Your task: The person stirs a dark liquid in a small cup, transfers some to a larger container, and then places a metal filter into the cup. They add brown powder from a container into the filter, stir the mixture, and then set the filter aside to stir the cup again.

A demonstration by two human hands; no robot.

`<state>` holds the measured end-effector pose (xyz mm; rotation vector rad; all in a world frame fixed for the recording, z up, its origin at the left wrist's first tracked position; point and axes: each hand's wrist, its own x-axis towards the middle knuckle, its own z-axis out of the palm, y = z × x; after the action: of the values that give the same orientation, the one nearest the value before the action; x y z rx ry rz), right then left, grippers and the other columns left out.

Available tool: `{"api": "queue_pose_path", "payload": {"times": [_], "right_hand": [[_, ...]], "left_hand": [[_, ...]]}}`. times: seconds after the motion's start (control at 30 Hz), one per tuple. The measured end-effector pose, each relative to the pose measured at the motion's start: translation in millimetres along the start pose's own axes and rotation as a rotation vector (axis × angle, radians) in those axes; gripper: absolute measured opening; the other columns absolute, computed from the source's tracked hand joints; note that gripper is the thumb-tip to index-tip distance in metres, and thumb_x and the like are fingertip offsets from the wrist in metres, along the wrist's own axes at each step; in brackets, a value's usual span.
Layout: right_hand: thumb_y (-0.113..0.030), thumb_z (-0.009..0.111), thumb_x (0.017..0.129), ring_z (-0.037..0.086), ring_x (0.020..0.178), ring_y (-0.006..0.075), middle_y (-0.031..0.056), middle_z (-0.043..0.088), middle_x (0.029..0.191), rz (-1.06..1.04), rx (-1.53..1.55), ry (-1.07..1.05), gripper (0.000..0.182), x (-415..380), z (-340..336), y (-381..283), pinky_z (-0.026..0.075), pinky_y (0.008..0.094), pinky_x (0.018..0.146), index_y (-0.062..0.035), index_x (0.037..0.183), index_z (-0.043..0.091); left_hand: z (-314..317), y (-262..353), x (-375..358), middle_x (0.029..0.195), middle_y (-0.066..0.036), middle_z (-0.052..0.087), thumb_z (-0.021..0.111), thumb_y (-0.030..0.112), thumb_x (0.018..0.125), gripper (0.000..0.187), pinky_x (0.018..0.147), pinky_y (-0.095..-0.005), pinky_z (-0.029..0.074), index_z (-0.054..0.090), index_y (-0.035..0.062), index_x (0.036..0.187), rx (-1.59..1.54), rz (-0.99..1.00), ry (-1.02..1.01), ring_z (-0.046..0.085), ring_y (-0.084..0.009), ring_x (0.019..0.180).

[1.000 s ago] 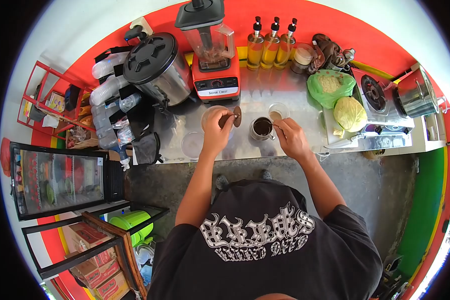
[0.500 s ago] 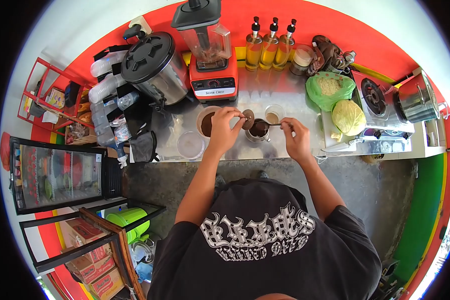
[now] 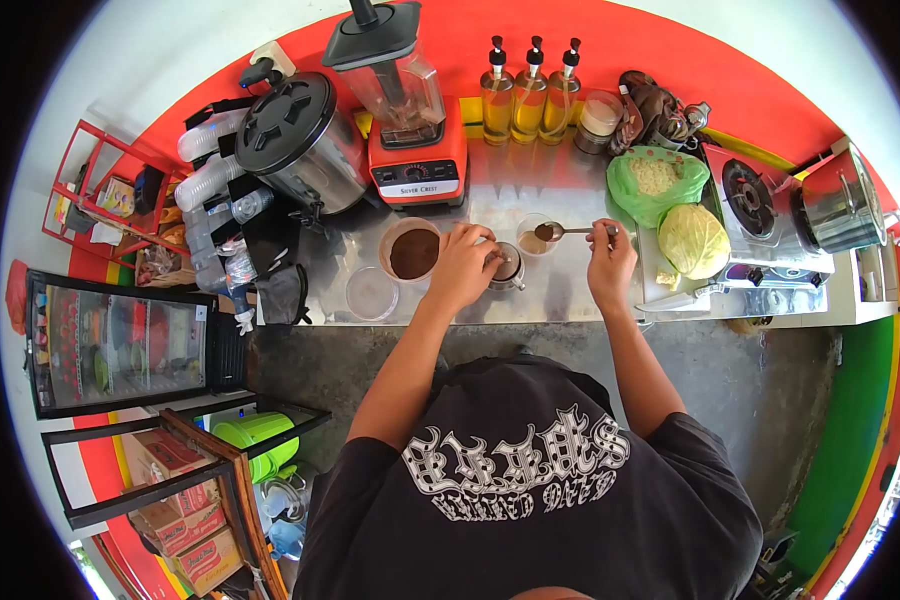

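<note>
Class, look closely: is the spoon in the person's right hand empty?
No, the spoon in the right hand carries a dark brown heap in its bowl.

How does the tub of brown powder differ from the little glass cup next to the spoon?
The tub is wider and opaque, and brown powder fills it; the glass cup is smaller and clear, with only a little pale brown stuff at the bottom. The tub stands left of the left hand; the cup sits under the spoon held by the right hand. Both stand open and upright on the steel counter.
</note>
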<state>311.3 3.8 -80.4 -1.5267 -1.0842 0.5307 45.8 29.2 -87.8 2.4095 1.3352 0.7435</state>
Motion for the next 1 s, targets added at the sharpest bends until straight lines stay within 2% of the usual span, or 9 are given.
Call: {"api": "queue_pose_path", "payload": {"times": [0.07,0.1,0.17,0.4,0.53,0.73,0.93,1.0], "right_hand": [[-0.012,0.062,0.105,0.070,0.073,0.0196,0.0120,0.073,0.082,-0.059,-0.076,-0.035,0.014,2,4,2,0.054,0.0338,0.070,0.0001,0.106,0.069],[-0.012,0.062,0.105,0.070,0.073,0.0196,0.0120,0.073,0.082,-0.057,-0.073,-0.032,0.014,4,8,6,0.054,0.0338,0.070,0.0001,0.106,0.069],[-0.018,0.063,0.106,0.065,0.072,0.0146,0.0081,0.073,0.082,-0.057,-0.035,-0.086,0.019,4,14,14,0.052,0.0311,0.069,-0.0001,0.107,0.070],[-0.016,0.065,0.104,0.073,0.080,0.0218,0.0136,0.074,0.085,-0.068,-0.099,-0.181,0.017,0,30,30,0.054,0.0340,0.073,0.0007,0.109,0.068],[-0.015,0.065,0.104,0.072,0.081,0.0217,0.0142,0.074,0.088,-0.059,-0.104,-0.204,0.017,-3,34,34,0.054,0.0337,0.072,0.0007,0.108,0.069],[-0.014,0.066,0.102,0.066,0.077,0.0197,0.0117,0.072,0.087,-0.021,-0.073,-0.249,0.017,-6,31,32,0.052,0.0328,0.069,0.0009,0.108,0.069],[-0.016,0.072,0.099,0.060,0.073,0.0163,0.0077,0.069,0.087,-0.026,-0.171,-0.213,0.021,-1,20,28,0.049,0.0318,0.067,-0.0004,0.113,0.068],[-0.015,0.075,0.096,0.055,0.065,0.0187,0.0094,0.067,0.087,-0.078,-0.192,-0.141,0.026,0,17,27,0.047,0.0357,0.065,-0.0008,0.116,0.065]], "left_hand": [[5,0,1,0.120,0.001,0.066,0.080,0.018,0.086,0.014,0.106,-0.0468,0.039,0.079,0.0103,0.098,0.025,0.003,-0.018,0.055,-0.0271,0.125],[7,0,1,0.121,0.001,0.066,0.080,0.018,0.086,0.015,0.107,-0.0469,0.039,0.079,0.0102,0.098,0.034,-0.008,-0.032,0.055,-0.0272,0.125],[9,0,1,0.121,0.001,0.066,0.080,0.019,0.086,0.016,0.108,-0.0469,0.039,0.080,0.0101,0.099,0.044,-0.019,-0.049,0.055,-0.0272,0.125],[9,1,4,0.125,0.000,0.066,0.081,0.019,0.084,0.015,0.109,-0.0466,0.039,0.080,0.0111,0.096,0.085,-0.036,-0.097,0.053,-0.0269,0.127],[9,2,5,0.127,-0.001,0.065,0.082,0.019,0.083,0.012,0.109,-0.0473,0.039,0.081,0.0125,0.094,0.098,-0.052,-0.137,0.052,-0.0270,0.129],[11,2,8,0.128,-0.001,0.064,0.083,0.019,0.083,0.011,0.109,-0.0477,0.039,0.082,0.0131,0.092,0.117,-0.076,-0.176,0.050,-0.0278,0.130],[15,0,12,0.130,-0.003,0.063,0.083,0.018,0.082,0.014,0.109,-0.0460,0.039,0.083,0.0124,0.095,0.130,-0.056,-0.218,0.050,-0.0279,0.130],[14,2,13,0.130,-0.003,0.063,0.084,0.018,0.081,0.015,0.108,-0.0457,0.040,0.083,0.0122,0.095,0.140,-0.054,-0.224,0.050,-0.0280,0.130]]}}
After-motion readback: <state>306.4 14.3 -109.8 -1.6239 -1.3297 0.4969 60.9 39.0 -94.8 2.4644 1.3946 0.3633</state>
